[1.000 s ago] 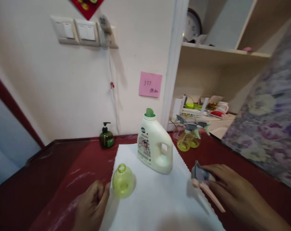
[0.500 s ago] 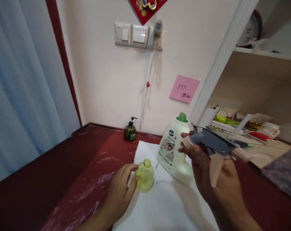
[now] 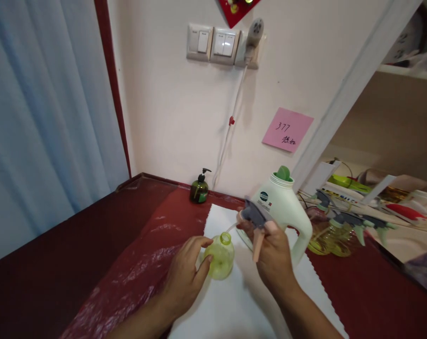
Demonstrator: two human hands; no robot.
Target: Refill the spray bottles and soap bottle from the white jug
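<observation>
A round, translucent yellow-green spray bottle (image 3: 221, 260) stands uncapped on a white sheet (image 3: 259, 308). Thumb and fingers of my left hand (image 3: 187, 273) are closed against its left side. My right hand (image 3: 279, 259) grips a grey and pink trigger spray head (image 3: 258, 217) just right of the bottle's neck. Its pale dip tube (image 3: 231, 227) points down-left, close to the bottle's mouth; whether the tip is inside I cannot tell. Behind the spray head is a pale green jug (image 3: 300, 212) with a green piece in its opening.
A dark green pump bottle (image 3: 199, 190) stands by the wall. Several spray bottles (image 3: 337, 238) are grouped to the right, beside a cluttered shelf (image 3: 411, 221). Shiny red plastic (image 3: 153, 245) covers part of the table left of the sheet. A blue curtain (image 3: 51, 117) hangs at left.
My right hand has brought the spray head left and down, from beside the jug to near the bottle's mouth. The left hand keeps its hold. The view has shifted, showing the spray bottles on the right.
</observation>
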